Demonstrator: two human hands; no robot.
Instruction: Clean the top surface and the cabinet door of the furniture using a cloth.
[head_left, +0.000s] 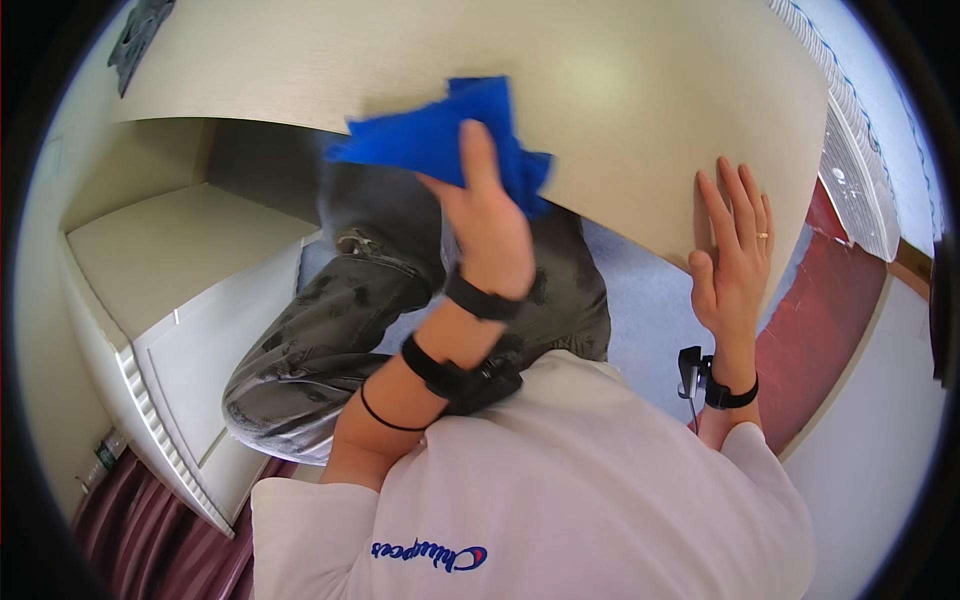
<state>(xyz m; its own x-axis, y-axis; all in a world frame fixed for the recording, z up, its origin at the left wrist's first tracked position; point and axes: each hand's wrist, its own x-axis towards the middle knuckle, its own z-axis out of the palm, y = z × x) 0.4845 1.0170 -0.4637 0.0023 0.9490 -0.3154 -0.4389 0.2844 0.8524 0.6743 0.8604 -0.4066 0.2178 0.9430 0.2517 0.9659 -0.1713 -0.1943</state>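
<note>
My left hand (491, 232) grips a bunched blue cloth (420, 139), thumb on top of it. The cloth lies at the front edge of a pale cream tabletop (600, 112), part of it lapping over that edge. Fingers beneath the cloth are hidden, and its outline is slightly blurred. Flat against the tabletop's right part rests my right hand (731, 247), holding nothing, a ring on one finger. Black straps carrying small devices go around both wrists.
Below the tabletop, my bent legs in dark trousers (315, 352) fill the knee space. A pale cabinet (187, 255) stands at left, above a maroon curtain (150, 517). A dark object (142, 37) sits at the far left corner. Red flooring (825, 300) shows at right.
</note>
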